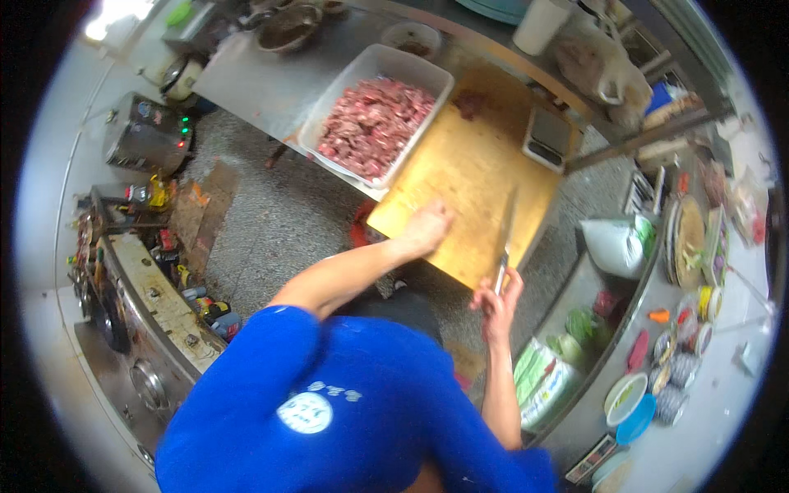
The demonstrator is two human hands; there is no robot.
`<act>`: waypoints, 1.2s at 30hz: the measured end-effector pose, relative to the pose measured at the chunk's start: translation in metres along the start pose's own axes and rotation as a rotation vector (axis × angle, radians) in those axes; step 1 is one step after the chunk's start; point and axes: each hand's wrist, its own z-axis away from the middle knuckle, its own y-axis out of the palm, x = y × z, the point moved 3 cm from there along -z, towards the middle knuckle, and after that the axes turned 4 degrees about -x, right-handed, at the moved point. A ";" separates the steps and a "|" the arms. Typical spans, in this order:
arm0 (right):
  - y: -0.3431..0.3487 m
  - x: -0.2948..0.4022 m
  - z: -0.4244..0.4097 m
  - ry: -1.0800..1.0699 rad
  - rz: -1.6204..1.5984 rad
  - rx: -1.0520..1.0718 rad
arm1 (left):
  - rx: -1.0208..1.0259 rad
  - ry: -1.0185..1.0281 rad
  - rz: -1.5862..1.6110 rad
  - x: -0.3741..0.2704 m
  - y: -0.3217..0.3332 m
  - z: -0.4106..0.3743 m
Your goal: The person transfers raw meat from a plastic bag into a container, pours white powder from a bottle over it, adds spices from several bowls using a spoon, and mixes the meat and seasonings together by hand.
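Observation:
My right hand point(502, 299) is closed round the handle of a long knife point(511, 222), off the near right edge of a yellow cutting board point(459, 179). The blade points away from me over the board. Resting at the board's near left edge, my left hand point(429, 227) has curled fingers; whether they hold anything is hidden. A translucent plastic tub point(441, 77) filled with chopped raw meat point(376, 123) stands at the board's left side. A small dark patch of meat point(470, 103) lies on the board's far part.
A kitchen scale point(548, 137) sits at the board's far right corner. Bowls point(412, 40) stand on the far side of the steel table point(246, 86). A sink with vegetables point(579, 326) is at right, a stove counter point(157, 296) at left.

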 end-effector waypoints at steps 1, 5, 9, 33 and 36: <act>-0.005 0.000 0.003 0.007 0.032 -0.046 | 0.052 0.060 -0.028 0.003 0.006 -0.011; -0.065 -0.049 -0.025 0.066 0.550 -0.230 | 0.102 0.238 -0.147 0.030 0.034 -0.040; -0.046 -0.063 -0.040 -0.338 0.867 -0.239 | -0.063 0.237 0.120 0.034 -0.026 -0.043; 0.106 -0.084 -0.062 -0.383 1.640 -0.457 | -0.243 -0.323 0.192 0.322 -0.151 0.061; 0.111 -0.079 -0.067 -0.494 1.513 -0.330 | -0.182 -0.252 0.229 0.339 -0.140 0.056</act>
